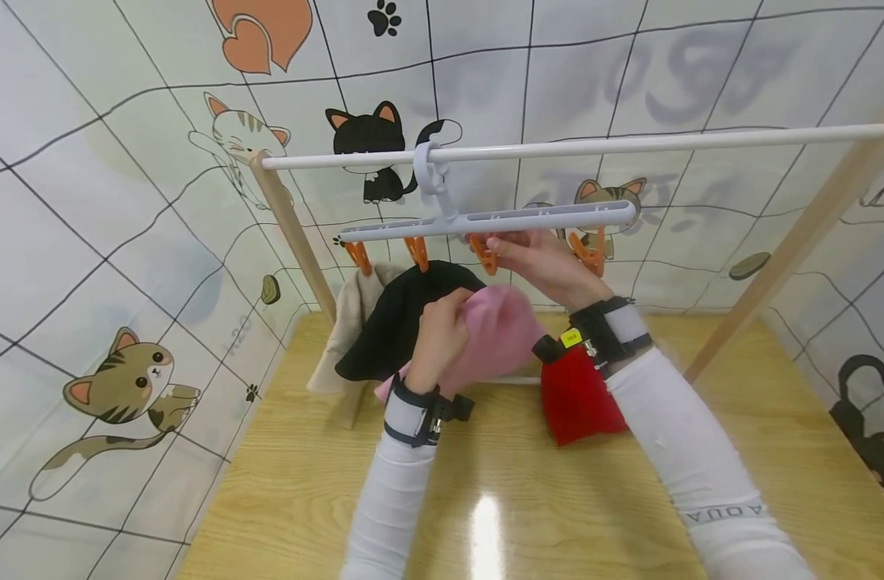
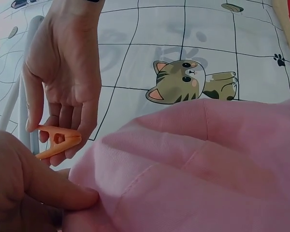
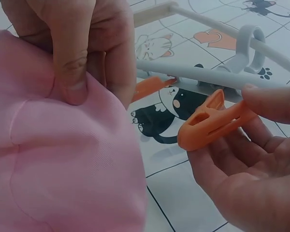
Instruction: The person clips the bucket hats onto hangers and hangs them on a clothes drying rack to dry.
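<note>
My left hand (image 1: 439,334) pinches the edge of a pink cloth hat (image 1: 503,330) between thumb and fingers, holding it up below the hanger. In the left wrist view, stitched seams show on the hat's folded fabric. My right hand (image 1: 550,262) grips an orange clip (image 3: 212,123) by its handles, thumb on one side and fingers on the other. That clip hangs from a white clip hanger (image 1: 543,217). Nothing shows between the clip's jaws, and the pink hat's edge is close beside it. A black hat (image 1: 412,314) and a beige hat (image 1: 354,322) hang from the clips to the left.
The hanger hooks over a white rail (image 1: 630,145) on wooden posts (image 1: 292,234). Another orange clip (image 1: 590,254) dangles at the hanger's right end. A red cloth item (image 1: 575,399) is below my right wrist, over the wooden table (image 1: 340,499). A cat-print sheet (image 1: 195,242) stands behind.
</note>
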A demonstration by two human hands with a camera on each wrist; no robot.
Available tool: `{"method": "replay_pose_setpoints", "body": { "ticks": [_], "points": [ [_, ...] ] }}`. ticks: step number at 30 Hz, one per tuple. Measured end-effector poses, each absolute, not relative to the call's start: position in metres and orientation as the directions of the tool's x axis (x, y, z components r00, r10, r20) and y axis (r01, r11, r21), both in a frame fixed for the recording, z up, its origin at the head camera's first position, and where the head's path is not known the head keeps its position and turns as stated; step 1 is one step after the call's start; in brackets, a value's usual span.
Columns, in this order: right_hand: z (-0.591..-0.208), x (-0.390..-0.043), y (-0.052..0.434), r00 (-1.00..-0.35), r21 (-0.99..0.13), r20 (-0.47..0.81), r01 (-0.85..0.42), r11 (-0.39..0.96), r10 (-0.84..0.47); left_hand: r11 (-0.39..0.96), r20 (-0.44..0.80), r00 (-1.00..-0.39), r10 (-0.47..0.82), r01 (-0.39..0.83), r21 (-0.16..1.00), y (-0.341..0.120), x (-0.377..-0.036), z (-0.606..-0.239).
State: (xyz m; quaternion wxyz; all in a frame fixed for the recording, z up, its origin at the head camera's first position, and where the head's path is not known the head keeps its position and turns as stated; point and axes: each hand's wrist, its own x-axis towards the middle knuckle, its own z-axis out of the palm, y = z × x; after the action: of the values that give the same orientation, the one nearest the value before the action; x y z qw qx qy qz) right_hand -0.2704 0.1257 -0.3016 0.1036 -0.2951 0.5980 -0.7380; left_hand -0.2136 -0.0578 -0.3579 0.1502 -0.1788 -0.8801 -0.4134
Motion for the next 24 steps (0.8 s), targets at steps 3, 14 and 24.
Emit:
{"method": "replay_pose_setpoints", "body": {
  "ticks": [3, 14, 24],
  "points": [
    [-0.301, -0.27, 0.124, -0.811, -0.937, 0.311, -0.176, -0.3, -0.495, 0.589, 0.408, -0.894, 0.187, 0.434, 0.681, -0.058, -0.214, -0.355],
    [-0.303, -0.27, 0.115, -0.839, -0.904, 0.321, -0.133, -0.406, -0.44, 0.625, 0.519, -0.842, 0.148, 0.486, 0.61, -0.059, -0.211, -0.344],
    [-0.304, -0.273, 0.109, -0.835, -0.868, 0.36, -0.136, -0.478, -0.416, 0.606, 0.511, -0.844, 0.161, 0.493, 0.624, -0.058, -0.211, -0.343]
  ]
}}
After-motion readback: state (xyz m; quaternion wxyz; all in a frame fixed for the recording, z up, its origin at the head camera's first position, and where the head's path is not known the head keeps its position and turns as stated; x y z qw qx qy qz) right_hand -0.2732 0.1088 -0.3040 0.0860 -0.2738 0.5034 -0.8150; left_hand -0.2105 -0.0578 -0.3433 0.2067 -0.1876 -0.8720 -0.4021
